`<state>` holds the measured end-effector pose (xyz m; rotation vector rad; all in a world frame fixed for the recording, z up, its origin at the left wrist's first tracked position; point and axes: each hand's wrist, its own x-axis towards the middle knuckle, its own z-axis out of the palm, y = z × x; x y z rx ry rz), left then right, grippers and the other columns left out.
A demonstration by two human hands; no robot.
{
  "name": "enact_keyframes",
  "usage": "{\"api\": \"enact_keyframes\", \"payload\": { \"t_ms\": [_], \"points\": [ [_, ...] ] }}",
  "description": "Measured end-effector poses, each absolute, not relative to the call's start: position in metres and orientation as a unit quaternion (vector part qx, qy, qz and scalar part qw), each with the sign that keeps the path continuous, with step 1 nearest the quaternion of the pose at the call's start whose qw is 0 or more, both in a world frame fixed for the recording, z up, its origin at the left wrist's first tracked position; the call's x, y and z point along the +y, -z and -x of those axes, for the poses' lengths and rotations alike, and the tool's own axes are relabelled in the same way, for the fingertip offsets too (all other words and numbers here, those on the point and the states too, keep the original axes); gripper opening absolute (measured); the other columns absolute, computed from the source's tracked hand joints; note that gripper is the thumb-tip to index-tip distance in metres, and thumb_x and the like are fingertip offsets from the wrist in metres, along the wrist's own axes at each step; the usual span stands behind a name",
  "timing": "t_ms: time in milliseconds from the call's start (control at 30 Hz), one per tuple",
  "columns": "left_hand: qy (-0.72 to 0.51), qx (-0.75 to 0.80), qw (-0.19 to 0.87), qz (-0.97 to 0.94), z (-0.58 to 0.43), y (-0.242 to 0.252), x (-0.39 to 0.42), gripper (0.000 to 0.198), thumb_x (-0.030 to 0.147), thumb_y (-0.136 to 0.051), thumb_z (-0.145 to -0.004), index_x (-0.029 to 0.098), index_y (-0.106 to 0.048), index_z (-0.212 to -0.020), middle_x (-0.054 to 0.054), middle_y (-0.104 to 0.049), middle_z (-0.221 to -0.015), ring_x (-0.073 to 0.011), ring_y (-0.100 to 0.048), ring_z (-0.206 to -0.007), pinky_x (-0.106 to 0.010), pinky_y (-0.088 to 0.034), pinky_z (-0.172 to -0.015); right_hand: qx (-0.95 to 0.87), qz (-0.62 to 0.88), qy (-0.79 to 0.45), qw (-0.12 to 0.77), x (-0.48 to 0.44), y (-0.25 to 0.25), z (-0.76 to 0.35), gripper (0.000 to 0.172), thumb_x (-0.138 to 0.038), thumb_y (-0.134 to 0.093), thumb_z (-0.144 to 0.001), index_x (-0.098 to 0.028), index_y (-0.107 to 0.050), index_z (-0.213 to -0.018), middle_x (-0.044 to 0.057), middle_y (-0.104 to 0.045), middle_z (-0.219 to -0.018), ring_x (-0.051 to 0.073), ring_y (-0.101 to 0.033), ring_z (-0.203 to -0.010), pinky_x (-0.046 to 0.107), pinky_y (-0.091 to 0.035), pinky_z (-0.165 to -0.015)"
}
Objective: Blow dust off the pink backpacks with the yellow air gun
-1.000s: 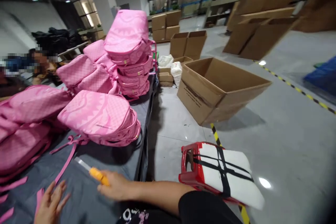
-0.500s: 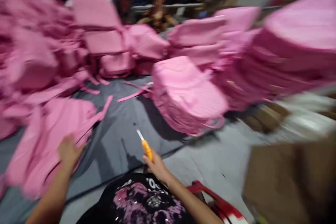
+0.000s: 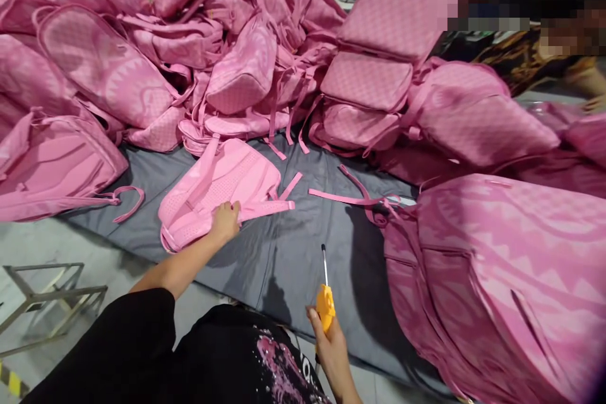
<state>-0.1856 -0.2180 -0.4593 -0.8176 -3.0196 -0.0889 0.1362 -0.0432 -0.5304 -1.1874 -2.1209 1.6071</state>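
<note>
My left hand (image 3: pixel 226 221) is closed on the shoulder strap at the near side of a pink backpack (image 3: pixel 246 167). That backpack lies back panel up on the grey table cover (image 3: pixel 293 240), with its strap ends pointing right. In my right hand (image 3: pixel 331 341) is a yellow long-necked lighter (image 3: pixel 326 306), held upright over the table's near edge. Its metal stem ends in a black tip, and no flame shows. To the right, a larger pink backpack (image 3: pixel 473 278) with a printed tooth pattern stands close by, its loose strap (image 3: pixel 341 196) trailing toward the middle.
Pink backpacks (image 3: pixel 104 69) are heaped along the far side. Another backpack (image 3: pixel 71 151) lies at the left. A metal frame (image 3: pixel 57 293) stands on the floor at lower left. Across the table at upper right is a person's patterned sleeve (image 3: pixel 511 60).
The view has swung left and sharpened, so the bags appear further right. My left hand stays on the same backpack. My right hand still holds the lighter, now more upright.
</note>
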Motion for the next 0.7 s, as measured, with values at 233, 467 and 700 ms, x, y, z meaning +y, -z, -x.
{"api": "enact_keyframes", "payload": {
  "t_ms": [233, 467, 700],
  "points": [
    [0.114, -0.885, -0.118, 0.436, 0.059, 0.461, -0.180, 0.085, 0.052, -0.069, -0.080, 0.025, -0.033, -0.152, -0.020, -0.035, -0.153, -0.0373, -0.036, -0.139, -0.050, -0.034, -0.109, -0.750, 0.345, -0.537, 0.173, -0.014, 0.484, -0.122, 0.067, -0.071, -0.045, -0.085, -0.013, -0.055, -0.117, 0.014, -0.071, -0.099, 0.025, -0.069, -0.086, 0.037, -0.054, -0.083],
    [0.080, -0.949, -0.025, 0.302, 0.087, 0.463, -0.196, 0.084, 0.035, -0.069, -0.083, 0.014, -0.029, -0.154, -0.026, -0.020, -0.160, -0.0406, -0.026, -0.146, -0.055, -0.025, -0.115, -0.752, 0.313, -0.580, -0.006, 0.043, 0.443, -0.116, 0.071, -0.075, -0.031, -0.088, -0.014, -0.059, -0.113, 0.012, -0.070, -0.083, 0.025, -0.069, -0.073, 0.037, -0.056, -0.068],
    [0.340, -0.893, -0.123, 0.268, 0.094, 0.474, -0.157, 0.042, 0.033, -0.042, -0.098, 0.018, -0.056, -0.135, -0.015, -0.066, -0.124, -0.0273, -0.062, -0.115, -0.041, -0.046, -0.101, -0.826, 0.424, -0.372, -0.005, 0.101, 0.404, -0.101, 0.072, -0.072, -0.029, -0.091, -0.014, -0.064, -0.114, 0.011, -0.069, -0.072, 0.023, -0.067, -0.066, 0.031, -0.049, -0.062]
  ]
}}
